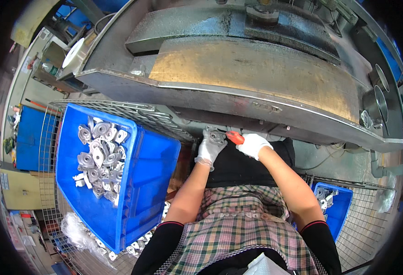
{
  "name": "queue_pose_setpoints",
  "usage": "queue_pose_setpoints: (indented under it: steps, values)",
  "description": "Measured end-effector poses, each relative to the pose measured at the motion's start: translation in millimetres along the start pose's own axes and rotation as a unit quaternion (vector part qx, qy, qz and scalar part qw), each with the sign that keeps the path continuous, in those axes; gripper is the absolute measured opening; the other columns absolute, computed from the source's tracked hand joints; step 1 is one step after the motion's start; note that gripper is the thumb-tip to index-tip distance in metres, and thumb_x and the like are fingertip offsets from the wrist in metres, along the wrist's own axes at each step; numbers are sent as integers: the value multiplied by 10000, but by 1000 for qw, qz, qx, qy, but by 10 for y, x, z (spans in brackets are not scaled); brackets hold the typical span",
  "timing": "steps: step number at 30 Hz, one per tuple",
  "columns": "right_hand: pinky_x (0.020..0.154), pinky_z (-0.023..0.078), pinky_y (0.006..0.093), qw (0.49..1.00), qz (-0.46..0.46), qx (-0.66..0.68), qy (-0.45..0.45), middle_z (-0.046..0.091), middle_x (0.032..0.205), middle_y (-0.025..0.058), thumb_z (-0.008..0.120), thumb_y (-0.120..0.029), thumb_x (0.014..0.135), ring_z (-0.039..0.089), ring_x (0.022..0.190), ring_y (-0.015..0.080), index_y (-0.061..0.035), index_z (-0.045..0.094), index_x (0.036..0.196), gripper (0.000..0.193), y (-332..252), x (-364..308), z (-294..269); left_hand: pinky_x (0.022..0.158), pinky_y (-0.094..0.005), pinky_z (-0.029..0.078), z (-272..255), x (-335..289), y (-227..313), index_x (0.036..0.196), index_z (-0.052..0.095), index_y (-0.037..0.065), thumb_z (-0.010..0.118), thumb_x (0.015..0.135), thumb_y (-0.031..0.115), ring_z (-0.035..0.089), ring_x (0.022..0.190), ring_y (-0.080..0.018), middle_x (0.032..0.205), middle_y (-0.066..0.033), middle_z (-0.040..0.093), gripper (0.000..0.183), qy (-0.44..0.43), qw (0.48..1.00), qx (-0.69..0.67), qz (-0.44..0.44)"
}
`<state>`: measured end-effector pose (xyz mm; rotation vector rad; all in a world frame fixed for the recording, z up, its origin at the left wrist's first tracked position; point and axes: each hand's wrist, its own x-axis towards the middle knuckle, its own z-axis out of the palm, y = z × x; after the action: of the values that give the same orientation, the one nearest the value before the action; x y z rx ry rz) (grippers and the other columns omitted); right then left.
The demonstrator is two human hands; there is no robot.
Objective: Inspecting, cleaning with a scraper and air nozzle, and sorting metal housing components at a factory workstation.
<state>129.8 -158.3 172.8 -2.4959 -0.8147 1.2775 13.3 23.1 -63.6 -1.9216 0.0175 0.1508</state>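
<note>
In front of my lap, my left hand (208, 151) in a white glove is closed around a small grey metal casting (217, 135) with a round opening. My right hand (253, 145), also gloved, grips a red-handled tool (235, 137). The tool's front end points left and meets or nearly meets the casting's right side; its working tip is too small to make out. To my left, a tilted blue bin (158, 169) holds a heap of similar castings (99, 156).
A metal machine bed with a raised front lip (238, 97) spans the space ahead. Wire mesh cages (47, 160) stand left and right. Another blue bin (341, 206) with castings sits at lower right. Clear plastic wrap (80, 231) lies below the left bin.
</note>
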Motion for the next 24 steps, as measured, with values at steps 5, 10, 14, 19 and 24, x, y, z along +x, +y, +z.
queue_pose_setpoints:
  steps: [5, 10, 14, 19, 24]
  values:
    - [819, 553, 442, 996, -21, -82, 21, 722, 1009, 180, 609, -373, 896, 714, 876, 347, -61, 649, 1107, 379, 153, -239, 65, 1124, -555, 303, -92, 3, -177, 1281, 586, 198, 331, 1021, 587, 498, 1249, -306, 1305, -55, 597, 533, 56, 486, 855, 173]
    - [818, 554, 439, 997, -6, -79, 26, 723, 1005, 173, 601, -361, 900, 716, 865, 340, -63, 648, 1112, 369, 276, -299, 144, 1054, -531, 367, -216, -17, -380, 1216, 621, 195, 360, 1005, 634, 568, 1136, -336, 1187, -70, 660, 553, 65, 479, 857, 180]
    - [826, 553, 439, 996, 2, -79, 43, 722, 1022, 181, 601, -370, 904, 716, 874, 343, -62, 646, 1119, 378, 378, -229, 169, 997, -529, 410, -225, -47, -446, 1207, 625, 189, 347, 1001, 647, 584, 1109, -332, 1169, -66, 668, 574, 68, 468, 865, 167]
    - [834, 554, 439, 997, -1, -59, 46, 720, 1033, 189, 606, -389, 908, 718, 880, 347, -56, 636, 1132, 403, 384, -183, 207, 998, -531, 412, -206, -52, -432, 1215, 619, 185, 331, 1000, 658, 576, 1123, -334, 1187, -86, 658, 594, 65, 455, 876, 145]
    - [827, 554, 450, 998, -24, -32, 46, 721, 993, 192, 595, -400, 919, 715, 887, 349, -50, 612, 1138, 413, 289, -305, 260, 1043, -546, 382, -170, -54, -389, 1238, 609, 176, 343, 1008, 634, 556, 1157, -339, 1235, -102, 633, 578, 62, 496, 854, 141]
